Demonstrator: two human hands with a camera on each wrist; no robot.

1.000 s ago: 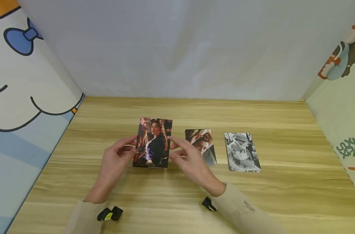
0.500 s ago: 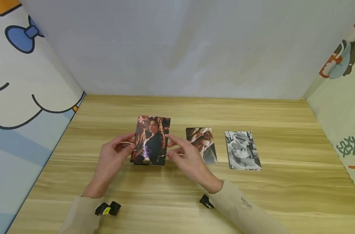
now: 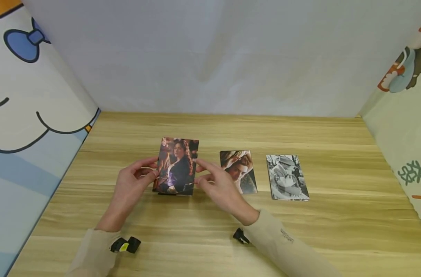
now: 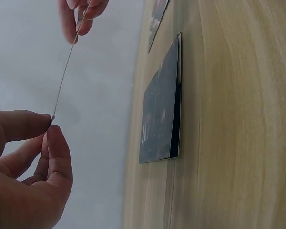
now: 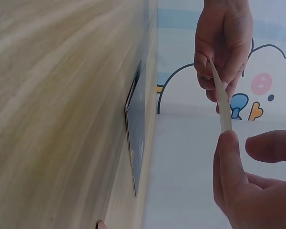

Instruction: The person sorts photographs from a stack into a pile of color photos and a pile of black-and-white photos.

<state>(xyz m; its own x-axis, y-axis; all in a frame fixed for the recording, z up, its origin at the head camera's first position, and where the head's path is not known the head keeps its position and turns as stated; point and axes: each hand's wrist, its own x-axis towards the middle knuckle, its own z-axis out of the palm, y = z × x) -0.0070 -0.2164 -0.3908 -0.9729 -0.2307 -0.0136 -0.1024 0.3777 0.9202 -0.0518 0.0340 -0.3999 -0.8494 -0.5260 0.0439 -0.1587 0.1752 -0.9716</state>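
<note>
In the head view a colour photo print of a figure in a dark jacket is raised over the left of the wooden table. My left hand pinches its left edge between thumb and fingers, plain in the left wrist view too. At its right edge is my right hand; in the right wrist view a fingertip touches the print's end, while the thumb stands apart. Beneath the raised print, a small pile of prints lies on the table, mostly hidden in the head view.
Right of my hands lies a brown-toned pile of photos, partly behind my right hand. Further right is a black-and-white photo pile. A pale wall rises behind the table, with cartoon-printed panels at both sides.
Both hands and the raised print have shifted slightly left. The two photo piles on the right have stayed in place.
</note>
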